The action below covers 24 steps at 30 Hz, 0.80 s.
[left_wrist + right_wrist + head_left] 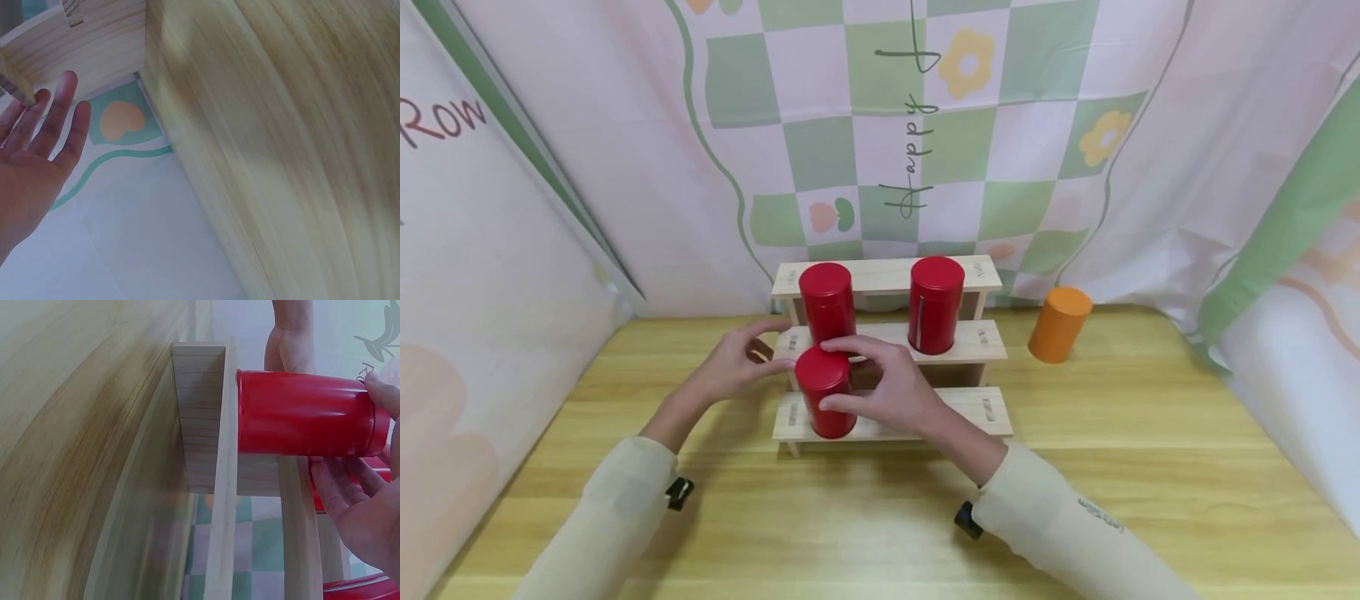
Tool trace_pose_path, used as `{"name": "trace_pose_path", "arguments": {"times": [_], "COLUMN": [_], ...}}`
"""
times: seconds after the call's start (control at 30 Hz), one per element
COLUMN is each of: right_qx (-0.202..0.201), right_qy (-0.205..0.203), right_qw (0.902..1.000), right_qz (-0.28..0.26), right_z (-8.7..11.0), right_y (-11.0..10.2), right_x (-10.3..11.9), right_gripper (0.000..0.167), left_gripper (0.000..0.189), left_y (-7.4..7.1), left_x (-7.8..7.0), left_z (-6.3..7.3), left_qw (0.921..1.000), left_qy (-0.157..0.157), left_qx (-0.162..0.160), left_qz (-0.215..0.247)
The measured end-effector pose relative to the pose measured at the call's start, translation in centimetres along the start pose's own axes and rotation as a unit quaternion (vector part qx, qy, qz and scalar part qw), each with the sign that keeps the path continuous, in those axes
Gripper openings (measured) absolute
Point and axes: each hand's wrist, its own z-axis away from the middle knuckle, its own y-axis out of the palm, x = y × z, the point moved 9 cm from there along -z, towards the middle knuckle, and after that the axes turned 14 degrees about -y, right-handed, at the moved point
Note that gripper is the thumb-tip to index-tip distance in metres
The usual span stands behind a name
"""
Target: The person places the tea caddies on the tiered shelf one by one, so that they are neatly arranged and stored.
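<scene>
A red lidded canister [825,396] stands upright on the lowest tier of a three-tier wooden stand [910,429], near its left end. My right hand [891,387] holds it from the right, thumb in front and fingers behind; the right wrist view shows this canister [306,412] with its base at the tier board. On the left, my left hand [737,362] has its thumb tip close to the canister and its loosely bent fingers by the middle tier's left end. In the left wrist view, the left hand's fingers [56,125] are spread beside the stand's wood.
Two more red canisters stand on the middle tier, one at left [827,304] and one at right [936,308]. An orange canister [1060,325] is on the wooden table [880,533], right of the stand. A patterned curtain [820,150] hangs close behind.
</scene>
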Motion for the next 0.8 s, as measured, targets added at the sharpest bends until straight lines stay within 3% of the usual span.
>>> {"name": "trace_pose_path", "arguments": {"times": [0.23, 0.53, 0.8], "right_qx": [-0.008, -0.033, -0.051], "right_qy": [-0.015, 0.0, -0.015], "right_qw": [0.9998, 0.999, 0.998], "right_qz": [-0.003, -0.031, -0.033], "right_z": [0.8, 2.2, 3.5], "right_y": [-1.1, -3.7, -6.2], "right_x": [0.4, 0.3, 0.6], "right_gripper": [0.063, 0.061, 0.044], "left_gripper": [0.061, 0.06, 0.06], "left_y": [0.1, 0.0, 0.0], "left_x": [0.0, -0.1, 0.0], "left_z": [0.0, 0.0, 0.1], "left_qw": [1.0, 0.9999, 0.9999], "left_qy": [0.005, 0.011, 0.009], "left_qx": [0.001, -0.001, -0.001], "left_qz": [0.003, 0.004, 0.006]}}
